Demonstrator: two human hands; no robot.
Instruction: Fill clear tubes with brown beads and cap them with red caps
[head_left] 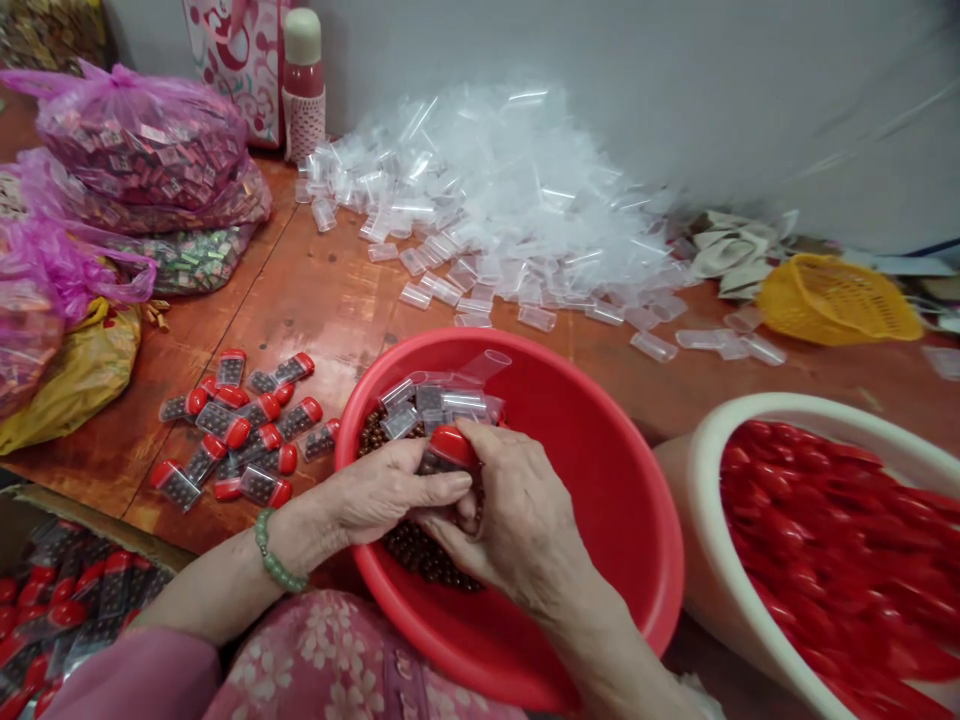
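Over a red basin (615, 480), both my hands close around one small clear container with a red cap (451, 446); dark round beads show through its wall. My left hand (397, 490) wraps its lower part with the thumb across the front. My right hand (517, 500) has its fingers at the red cap, and its palm hides the far side. Beneath them lie loose dark brown beads (431, 555) in the basin. Several clear plastic sleeves (465, 405) rest on the beads at the basin's back.
Filled red-capped containers (225, 425) lie loose left of the basin; more fill a box (67, 600) at lower left. Clear sleeves (495, 210) are heaped against the wall. A white tub (705, 500) of red caps (825, 540) stands right. Pink bags (142, 140), a bottle (303, 80) and yellow basket (832, 300) stand behind.
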